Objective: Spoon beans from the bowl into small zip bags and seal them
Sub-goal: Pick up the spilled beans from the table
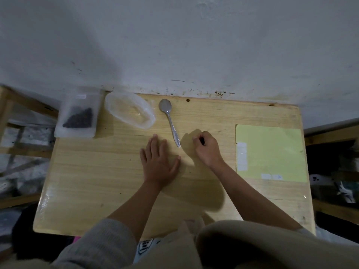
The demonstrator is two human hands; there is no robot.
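Wooden table (87, 191): left hand (158, 164) flat, fingers spread; right hand (207, 147) curled, fingertips pinched together, contents indiscernible. Spoon (170, 121) between them, untouched. Far left: clear bowl (129, 111), apparently empty; zip bag (77, 113) holding dark beans, label unreadable. Right: yellow sheet (272, 152), stickers illegible.

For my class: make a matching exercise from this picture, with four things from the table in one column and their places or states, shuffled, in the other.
1. spoon
2. bowl
3. bag of beans
4. left hand

a. at the table's far left corner
b. flat on the table, palm down
c. between bag and spoon, no beans in it
d. lying free between bowl and right hand

Pairs: 1-d, 2-c, 3-a, 4-b
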